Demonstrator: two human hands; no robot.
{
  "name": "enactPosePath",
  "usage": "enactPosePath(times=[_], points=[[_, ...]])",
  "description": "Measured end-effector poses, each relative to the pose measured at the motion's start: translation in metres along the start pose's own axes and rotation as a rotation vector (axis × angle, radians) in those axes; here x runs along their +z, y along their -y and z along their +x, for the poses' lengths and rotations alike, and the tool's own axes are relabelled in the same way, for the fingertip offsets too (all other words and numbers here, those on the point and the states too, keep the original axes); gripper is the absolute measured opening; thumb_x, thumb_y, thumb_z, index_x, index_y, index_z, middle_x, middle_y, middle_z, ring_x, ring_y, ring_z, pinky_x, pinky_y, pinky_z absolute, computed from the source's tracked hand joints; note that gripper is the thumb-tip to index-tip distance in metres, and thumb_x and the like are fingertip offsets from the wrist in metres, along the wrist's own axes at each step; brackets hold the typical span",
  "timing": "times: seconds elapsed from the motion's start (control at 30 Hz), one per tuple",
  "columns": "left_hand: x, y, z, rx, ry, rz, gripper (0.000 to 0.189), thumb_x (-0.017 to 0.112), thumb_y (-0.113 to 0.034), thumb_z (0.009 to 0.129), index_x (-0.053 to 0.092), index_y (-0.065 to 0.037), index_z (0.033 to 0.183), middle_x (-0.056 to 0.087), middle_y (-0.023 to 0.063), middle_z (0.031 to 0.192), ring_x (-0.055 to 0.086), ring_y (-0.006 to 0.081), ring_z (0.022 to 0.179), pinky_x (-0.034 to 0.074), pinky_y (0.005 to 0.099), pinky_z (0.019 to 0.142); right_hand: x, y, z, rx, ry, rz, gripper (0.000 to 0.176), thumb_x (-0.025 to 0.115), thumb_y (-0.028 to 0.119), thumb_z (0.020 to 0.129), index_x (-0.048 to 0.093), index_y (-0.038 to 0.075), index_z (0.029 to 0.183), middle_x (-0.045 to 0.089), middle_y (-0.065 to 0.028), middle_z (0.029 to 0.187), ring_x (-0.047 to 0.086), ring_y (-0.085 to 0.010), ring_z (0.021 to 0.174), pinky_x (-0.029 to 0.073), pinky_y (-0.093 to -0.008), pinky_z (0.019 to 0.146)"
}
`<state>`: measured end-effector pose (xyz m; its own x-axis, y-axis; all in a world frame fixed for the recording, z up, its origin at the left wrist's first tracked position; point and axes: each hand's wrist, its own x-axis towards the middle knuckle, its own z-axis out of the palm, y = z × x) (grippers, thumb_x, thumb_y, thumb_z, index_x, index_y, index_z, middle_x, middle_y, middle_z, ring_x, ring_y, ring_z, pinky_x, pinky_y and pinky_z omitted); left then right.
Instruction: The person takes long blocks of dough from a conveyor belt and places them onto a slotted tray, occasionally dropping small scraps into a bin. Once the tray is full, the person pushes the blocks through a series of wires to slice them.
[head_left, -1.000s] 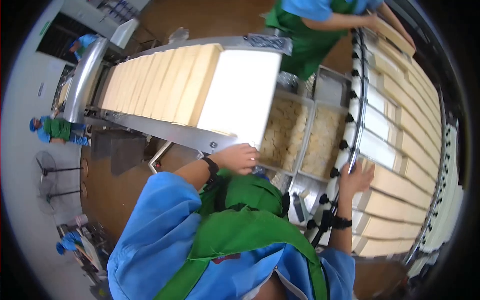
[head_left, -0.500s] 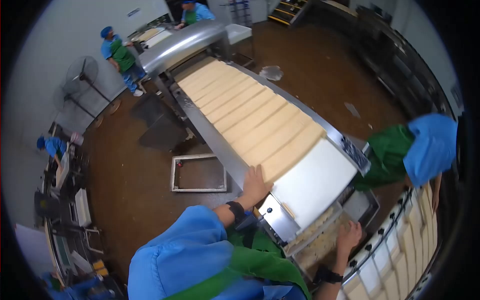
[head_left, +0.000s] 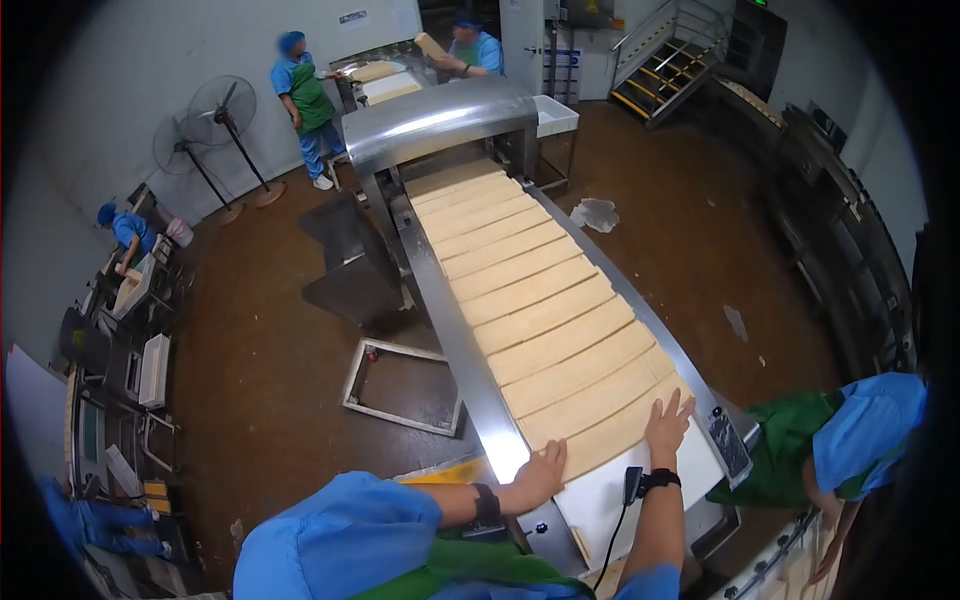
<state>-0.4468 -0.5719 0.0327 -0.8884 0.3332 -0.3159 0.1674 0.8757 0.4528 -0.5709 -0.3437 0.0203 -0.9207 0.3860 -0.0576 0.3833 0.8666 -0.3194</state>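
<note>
A row of pale dough strips (head_left: 545,300) lies side by side on the conveyor's white belt (head_left: 640,490). At the left end of the nearest strip (head_left: 610,440), my left hand (head_left: 540,476) touches the dough with bent fingers slightly apart. My right hand (head_left: 667,428) rests on that strip's right end, its fingers spread over the edge. Neither hand is wrapped round the dough. A dark strap with a small box and a cable is on my right wrist.
A metal hood (head_left: 440,115) spans the conveyor's far end. On the right, a co-worker in a green apron (head_left: 790,450) leans over another belt. A metal frame (head_left: 403,385) lies on the floor at left. Standing fans (head_left: 222,110) and other workers are farther back.
My right hand has moved from over the crumb-strewn tray up to the nearest strip's right end. My left hand stays at its left end. The view has shifted; a far worker now lifts a pale block.
</note>
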Motion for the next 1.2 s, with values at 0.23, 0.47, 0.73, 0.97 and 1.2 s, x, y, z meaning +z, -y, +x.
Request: enactPosePath(times=[0.23,0.47,0.73,0.97,1.2], points=[[-0.001,0.006,0.007,0.063,0.094,0.027,0.088,0.067,-0.03,0.076,0.018,0.012,0.135,0.034,0.0247,0.122,0.056,0.0387,0.092,0.053,0.0395,0.072,-0.016,0.045,0.02,0.068,0.07,-0.152,0.067,0.043,0.052,0.087,0.027,0.016,0.141,0.015,-0.0238,0.146,0.033,-0.0479,0.124,0.04,-0.0493,0.096],[-0.008,0.001,0.006,0.128,0.092,0.118,0.083,0.069,-0.027,0.074,0.024,0.013,0.132,0.036,0.0262,0.12,0.059,0.0371,0.084,0.054,0.0385,0.067,-0.017,0.021,0.016,0.216,0.115,-0.119,0.073,0.048,0.047,0.084,0.024,0.007,0.14,0.015,-0.03,0.143,0.029,-0.0499,0.126,0.031,-0.0497,0.103],[0.009,0.003,0.022,0.339,0.022,-0.232,0.081,0.071,-0.027,0.071,0.028,0.003,0.133,0.038,0.0262,0.116,0.058,0.04,0.082,0.05,0.0457,0.071,-0.065,-0.061,-0.036,0.584,0.065,0.031,0.09,0.059,0.041,0.073,0.015,-0.002,0.139,0.005,-0.0291,0.145,0.023,-0.0435,0.131,0.031,-0.0494,0.103],[0.002,-0.035,0.029,0.323,0.054,-0.022,0.083,0.075,-0.02,0.065,0.03,-0.004,0.132,0.038,0.0246,0.116,0.052,0.0406,0.09,0.047,0.0457,0.076,-0.044,-0.134,-0.095,0.737,-0.283,0.417,0.085,0.067,0.034,0.068,0.025,-0.005,0.131,0.011,-0.0295,0.138,0.025,-0.0421,0.123,0.031,-0.0492,0.102],[0.017,-0.116,-0.02,0.811,-0.018,-0.319,0.077,0.068,-0.005,0.067,0.032,-0.012,0.135,0.028,0.03,0.13,0.035,0.0462,0.118,0.034,0.0466,0.1,-0.122,-0.203,-0.264,0.782,-0.974,0.478,0.065,0.067,0.027,0.073,0.039,-0.008,0.121,0.051,-0.03,0.111,0.053,-0.0435,0.1,0.042,-0.0477,0.091]])
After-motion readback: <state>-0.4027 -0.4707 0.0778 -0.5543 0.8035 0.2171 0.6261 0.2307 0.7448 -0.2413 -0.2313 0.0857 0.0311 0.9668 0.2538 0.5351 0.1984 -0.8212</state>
